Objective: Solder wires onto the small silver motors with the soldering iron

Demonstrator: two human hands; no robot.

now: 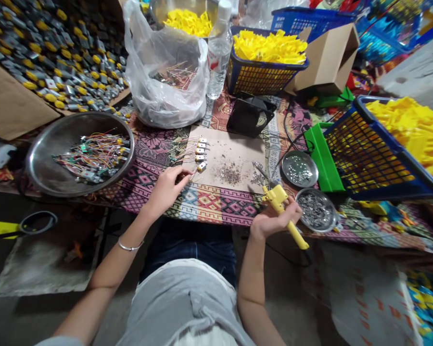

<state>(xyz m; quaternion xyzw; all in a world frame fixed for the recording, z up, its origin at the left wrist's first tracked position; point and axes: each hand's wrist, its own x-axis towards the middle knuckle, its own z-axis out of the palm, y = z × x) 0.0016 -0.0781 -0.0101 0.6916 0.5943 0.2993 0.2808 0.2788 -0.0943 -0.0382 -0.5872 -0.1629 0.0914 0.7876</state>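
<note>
A patterned cloth [234, 206] covers the table that I see through the head camera, with a sheet of cardboard [252, 144] at its middle. Small motors [200, 157] stand in a short column along the sheet's nine o'clock side, the nearest slightly askew. My left hand [166, 192] is just beside it at seven o'clock, thumb and forefinger closed on thin wires [194, 174] (very fine at this size, so I read that pinch cautiously). My right hand [269, 225] is wrapped around a yellow soldering iron [278, 198], its nose angled toward eleven o'clock.

I judge the motors light and rigid, best taken by their casings; the wires look limp, and their joints probably fragile, so I'd pull gently. The iron should feel light and stiff; I'd hold only the yellow handle, as the metal end may be hot. A steel bowl [39, 158] of wired pieces sits at nine o'clock from the sheet, a black fan [250, 115] at one.
</note>
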